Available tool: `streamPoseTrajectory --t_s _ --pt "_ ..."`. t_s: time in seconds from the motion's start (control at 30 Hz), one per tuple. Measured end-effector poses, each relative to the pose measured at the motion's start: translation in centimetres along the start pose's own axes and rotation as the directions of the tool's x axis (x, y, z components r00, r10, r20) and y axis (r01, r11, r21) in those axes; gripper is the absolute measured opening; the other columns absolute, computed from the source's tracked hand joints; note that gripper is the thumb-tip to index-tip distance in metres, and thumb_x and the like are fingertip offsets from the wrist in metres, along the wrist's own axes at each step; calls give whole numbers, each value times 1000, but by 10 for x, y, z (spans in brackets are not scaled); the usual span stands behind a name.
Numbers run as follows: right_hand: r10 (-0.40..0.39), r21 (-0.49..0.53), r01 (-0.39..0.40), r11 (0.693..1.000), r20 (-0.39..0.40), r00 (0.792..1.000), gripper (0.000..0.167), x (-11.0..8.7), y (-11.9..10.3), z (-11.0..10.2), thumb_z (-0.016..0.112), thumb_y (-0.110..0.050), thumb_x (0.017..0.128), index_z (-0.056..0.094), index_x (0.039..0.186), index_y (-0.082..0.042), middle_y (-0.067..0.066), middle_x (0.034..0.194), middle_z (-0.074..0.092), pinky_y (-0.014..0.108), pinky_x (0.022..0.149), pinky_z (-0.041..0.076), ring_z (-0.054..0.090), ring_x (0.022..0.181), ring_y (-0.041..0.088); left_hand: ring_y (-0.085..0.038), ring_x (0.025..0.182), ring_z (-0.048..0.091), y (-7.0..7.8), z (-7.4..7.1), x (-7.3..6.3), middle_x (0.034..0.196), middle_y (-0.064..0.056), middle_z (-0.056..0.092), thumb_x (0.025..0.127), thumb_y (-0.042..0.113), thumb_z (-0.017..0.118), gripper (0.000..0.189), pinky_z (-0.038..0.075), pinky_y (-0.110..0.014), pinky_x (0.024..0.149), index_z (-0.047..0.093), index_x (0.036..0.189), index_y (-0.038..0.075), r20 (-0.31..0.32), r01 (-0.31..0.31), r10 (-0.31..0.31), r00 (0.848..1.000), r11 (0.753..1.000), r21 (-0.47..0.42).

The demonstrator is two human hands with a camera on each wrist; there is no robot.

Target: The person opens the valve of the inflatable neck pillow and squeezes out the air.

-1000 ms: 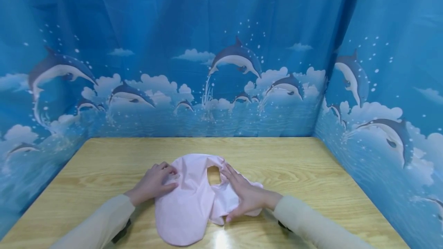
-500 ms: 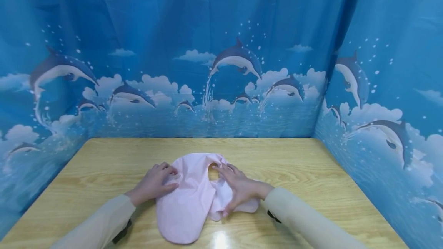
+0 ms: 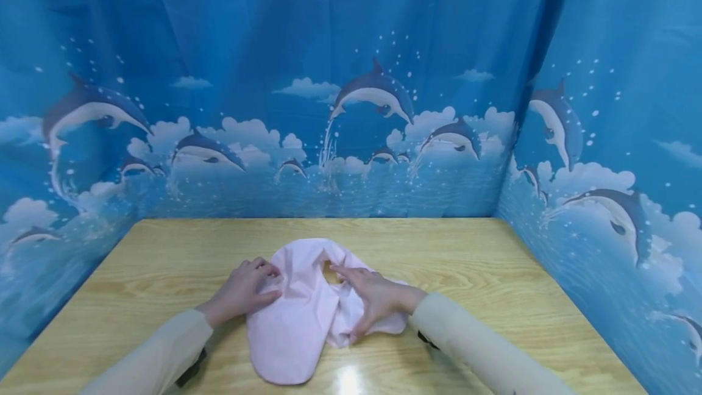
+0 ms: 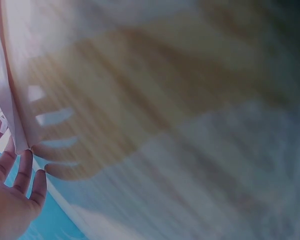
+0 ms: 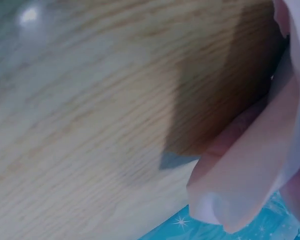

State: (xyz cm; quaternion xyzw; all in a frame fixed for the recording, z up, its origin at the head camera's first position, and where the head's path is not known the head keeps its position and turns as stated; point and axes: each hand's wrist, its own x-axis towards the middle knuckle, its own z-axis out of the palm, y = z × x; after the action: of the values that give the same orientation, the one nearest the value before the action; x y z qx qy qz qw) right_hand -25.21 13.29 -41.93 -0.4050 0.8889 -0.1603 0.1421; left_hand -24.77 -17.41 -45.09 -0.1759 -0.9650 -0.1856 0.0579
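A thin pale pink cloth item (image 3: 289, 334) lies on the table, with a smooth rounded lobe toward me and a small opening in its upper right part. My left hand (image 3: 244, 288) rests at its left edge, thumb and fingers apart on the cloth. In the left wrist view, the fingertips (image 4: 24, 170) touch the hanging cloth edge. Over the bunched right part, my right hand (image 3: 375, 297) spreads its thumb and straight fingers, with fingertips at the opening. In the right wrist view a cloth fold (image 5: 245, 170) hides most of that hand.
The wooden table (image 3: 471, 261) extends to both sides and behind the cloth. A blue curtain (image 3: 263, 66) printed with dolphins borders the table's back and right side. Light sleeves (image 3: 477, 340) cover both forearms, with a dark band (image 3: 192, 370) under the left one.
My right hand has slid left, pushing the right part of the cloth inward. The opening has narrowed and the cloth's top has risen slightly. My left hand has stayed in place.
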Motion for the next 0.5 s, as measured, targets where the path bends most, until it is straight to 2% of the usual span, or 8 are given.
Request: streamPoseTrajectory --t_s 0.1,0.27,0.33,0.5 --pt "-36 -59 36 998 2 999 123 0 -4 0 78 -59 54 3 147 -29 3 152 18 55 108 19 25 137 26 -18 90 49 1 0 0 100 2 55 77 43 69 34 42 -42 79 62 102 21 4 12 -12 1000 1000 4" --pt "-68 -167 71 983 23 997 107 0 -10 2 74 -61 59 10 143 -44 11 144 29 51 105 27 33 130 26 -18 89 49 3 -1 0 100 2 55 76 43 69 35 42 -41 78 63 102 20 5 19 -19 1000 1000 9" --pt "-87 -191 91 977 26 996 100 0 -12 3 72 -61 61 15 141 -46 11 141 31 49 104 30 36 127 24 -18 89 49 3 -1 0 99 2 55 76 43 70 35 42 -42 78 63 101 20 3 17 -17 1000 1000 6" --pt "-86 -221 89 971 25 996 85 -2 -14 6 69 -61 65 27 138 -48 13 142 30 51 104 28 33 130 28 -19 90 49 2 -2 0 99 2 55 76 42 70 35 42 -43 79 62 102 20 -5 7 -7 1000 1000 6"
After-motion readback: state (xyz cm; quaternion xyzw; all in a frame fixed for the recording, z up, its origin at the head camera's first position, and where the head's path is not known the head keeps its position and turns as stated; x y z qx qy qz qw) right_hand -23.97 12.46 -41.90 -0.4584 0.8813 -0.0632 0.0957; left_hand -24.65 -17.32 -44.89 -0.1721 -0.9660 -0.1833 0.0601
